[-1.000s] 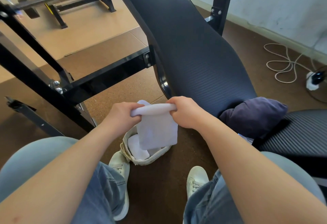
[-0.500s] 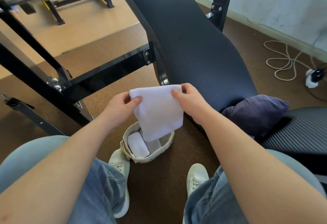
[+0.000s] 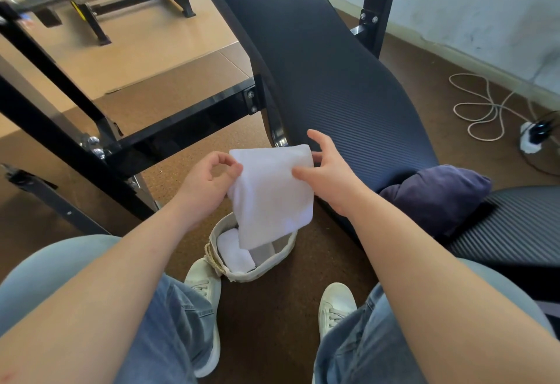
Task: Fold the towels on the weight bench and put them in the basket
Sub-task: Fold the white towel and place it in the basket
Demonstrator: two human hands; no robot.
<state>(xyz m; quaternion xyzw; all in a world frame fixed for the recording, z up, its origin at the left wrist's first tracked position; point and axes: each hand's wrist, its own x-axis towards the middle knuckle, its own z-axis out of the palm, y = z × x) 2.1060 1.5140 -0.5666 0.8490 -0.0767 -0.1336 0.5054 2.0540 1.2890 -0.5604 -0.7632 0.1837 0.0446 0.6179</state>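
head view: white towel (image 3: 272, 198) hangs over the basket (image 3: 251, 276); left hand (image 3: 209, 183) pinches its left edge between thumb and forefinger; right hand (image 3: 330, 177) pinches its right edge, thumb in front; the basket, on the floor, holds one rolled towel (image 3: 235, 251); purple towel (image 3: 436, 195) lies on the bench (image 3: 318, 65).

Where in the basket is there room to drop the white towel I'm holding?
In the basket, the right half is bare, between the folded towel at left and the right wall. The left half is taken. The white towel hangs above the gap.
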